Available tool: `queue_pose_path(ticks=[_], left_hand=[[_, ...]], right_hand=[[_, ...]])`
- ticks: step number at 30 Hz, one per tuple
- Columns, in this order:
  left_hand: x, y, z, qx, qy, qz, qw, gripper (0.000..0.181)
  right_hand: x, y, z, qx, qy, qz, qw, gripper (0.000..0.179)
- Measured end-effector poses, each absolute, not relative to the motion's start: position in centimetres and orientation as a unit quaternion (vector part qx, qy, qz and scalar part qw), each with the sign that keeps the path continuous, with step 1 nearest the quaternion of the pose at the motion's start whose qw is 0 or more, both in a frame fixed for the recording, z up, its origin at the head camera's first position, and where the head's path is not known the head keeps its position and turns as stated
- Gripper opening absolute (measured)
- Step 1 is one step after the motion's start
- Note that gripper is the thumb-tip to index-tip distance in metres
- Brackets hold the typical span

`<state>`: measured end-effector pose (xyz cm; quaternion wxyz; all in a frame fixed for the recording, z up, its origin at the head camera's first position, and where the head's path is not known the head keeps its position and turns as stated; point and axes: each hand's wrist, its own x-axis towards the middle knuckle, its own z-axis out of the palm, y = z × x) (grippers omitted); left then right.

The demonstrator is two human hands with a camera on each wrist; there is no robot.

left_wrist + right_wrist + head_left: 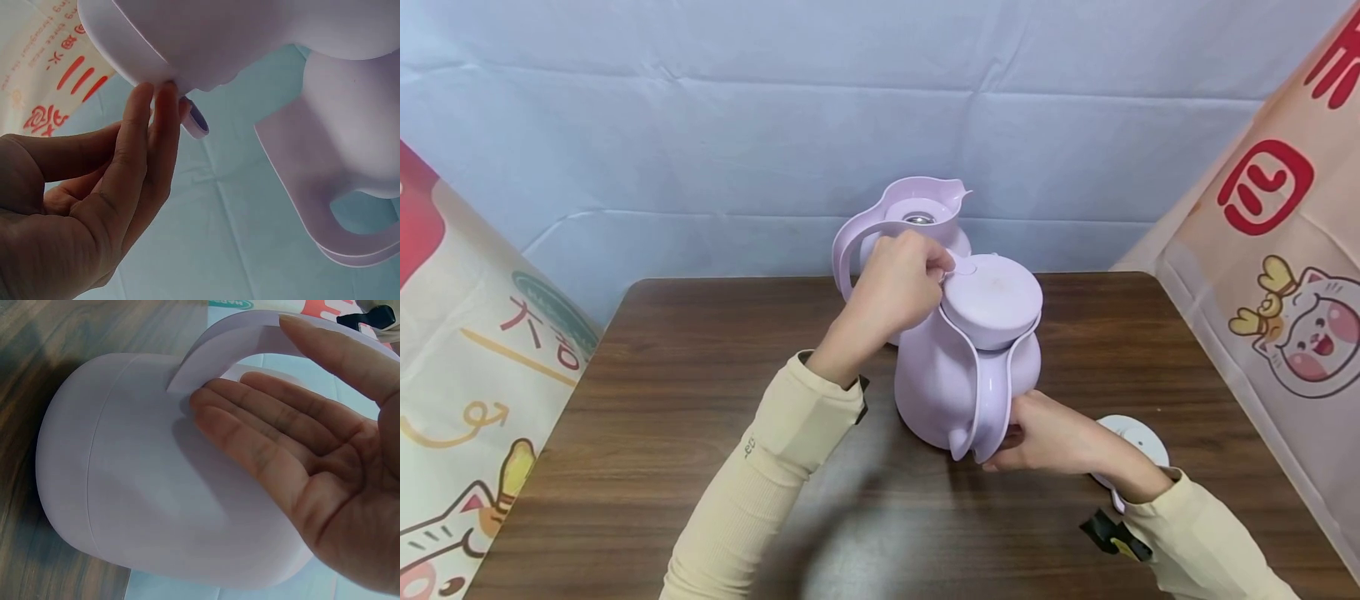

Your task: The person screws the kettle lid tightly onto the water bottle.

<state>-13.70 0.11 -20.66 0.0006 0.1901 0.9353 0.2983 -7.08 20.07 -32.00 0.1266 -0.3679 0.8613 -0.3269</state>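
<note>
A lilac thermos jug [932, 383] stands on the table, its handle [992, 400] facing me. Its round lid [994, 292] sits at the top, slightly tilted. My left hand [898, 279] pinches the lid's edge by its small tab; in the left wrist view the fingertips [142, 94] meet the lilac rim. My right hand [1037, 433] holds the handle low down. In the right wrist view the thumb [319, 347] lies on the handle's outer side and the fingers lie inside the loop, against the body.
A second lilac thermos jug [917, 193] stands behind on the left, lidless, its steel mouth showing. Beside my right wrist lies a white disc-shaped lid [1138, 435], partly hidden by the forearm. The wooden table [715, 392] is bounded by a pale cloth [760, 150] and printed banners.
</note>
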Motion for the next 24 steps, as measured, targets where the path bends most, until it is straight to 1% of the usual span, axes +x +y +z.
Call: queue_pose_path(ticks=[14,16,21,24], left_hand=[[-13.99,0.56,-20.88,0.186,0.933,0.307,0.028,0.04],[-13.86,0.47,-20.83,0.18,0.933,0.309,0.026,0.039],[-13.43,0.1,-20.68,0.16,0.935,0.315,0.016,0.029],[-13.24,0.01,-20.67,0.157,0.934,0.32,0.016,0.028]], right_hand=[[-7.0,20.07,-32.02,-0.363,0.862,-0.33,0.129,0.014],[-7.0,20.06,-31.99,-0.362,0.863,-0.328,0.129,0.013],[-7.0,20.09,-32.01,-0.361,0.867,-0.32,0.122,0.014],[-7.0,20.12,-32.02,-0.36,0.868,-0.319,0.121,0.015]])
